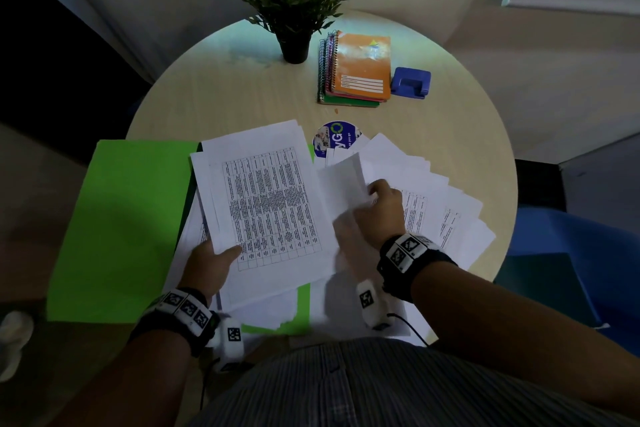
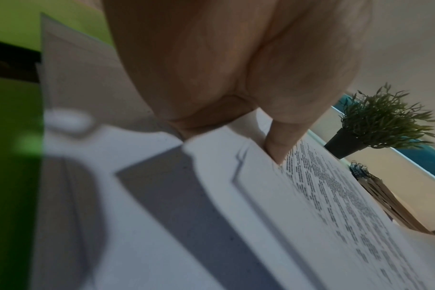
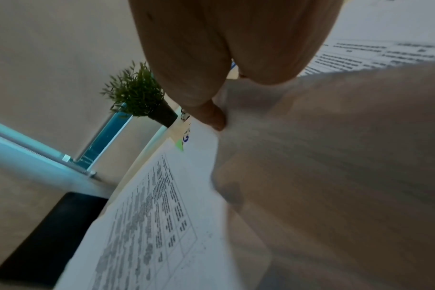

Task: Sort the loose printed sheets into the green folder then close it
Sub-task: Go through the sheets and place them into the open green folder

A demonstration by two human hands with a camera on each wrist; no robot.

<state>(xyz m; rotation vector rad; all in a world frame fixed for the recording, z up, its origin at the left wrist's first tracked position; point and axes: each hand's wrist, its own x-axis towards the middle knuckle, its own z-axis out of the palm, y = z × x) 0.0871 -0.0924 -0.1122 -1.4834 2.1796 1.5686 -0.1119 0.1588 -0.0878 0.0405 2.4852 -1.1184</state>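
While the bright green card folder [image 1: 117, 229] lies open on the round pale wooden table [image 1: 221, 94], its left flap hanging past the rim, the sorting looks roughly midway. The left hand [image 1: 207, 265] pinches the near corner of a small stack of white printed sheets [image 1: 266, 204], thumb on top, holding it over the folder's right half, where more pages already lie. The right hand [image 1: 381, 211] has its fingers curled on one curling white sheet [image 1: 343, 184], lifting it from the fanned pile of loose pages [image 1: 446, 208] beside the folder. That pile remains to be filed, and the folder is not yet closed.
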